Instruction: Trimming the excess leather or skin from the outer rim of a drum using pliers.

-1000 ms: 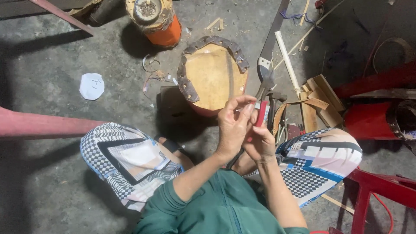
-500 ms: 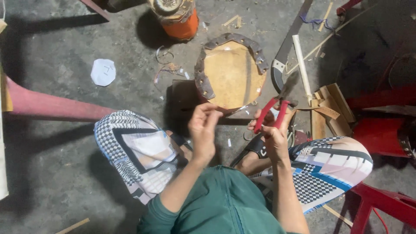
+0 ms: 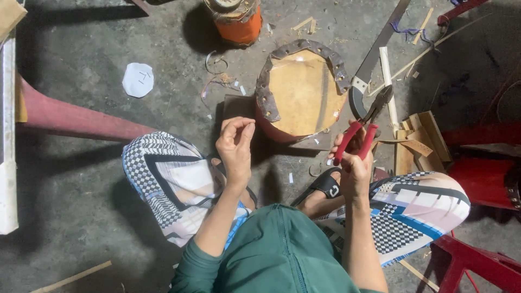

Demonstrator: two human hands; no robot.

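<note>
Red-handled pliers (image 3: 362, 126) are gripped in the right hand (image 3: 355, 163); something tiny, unidentifiable, is pinched by the left hand (image 3: 235, 142). The drum's (image 3: 304, 89) leather rim band is only partly fitted.

A round hide-topped wooden drum (image 3: 304, 89) sits ahead between the left hand (image 3: 235, 142) and red-handled pliers (image 3: 362, 126) gripped by the right hand (image 3: 355, 160).
</note>
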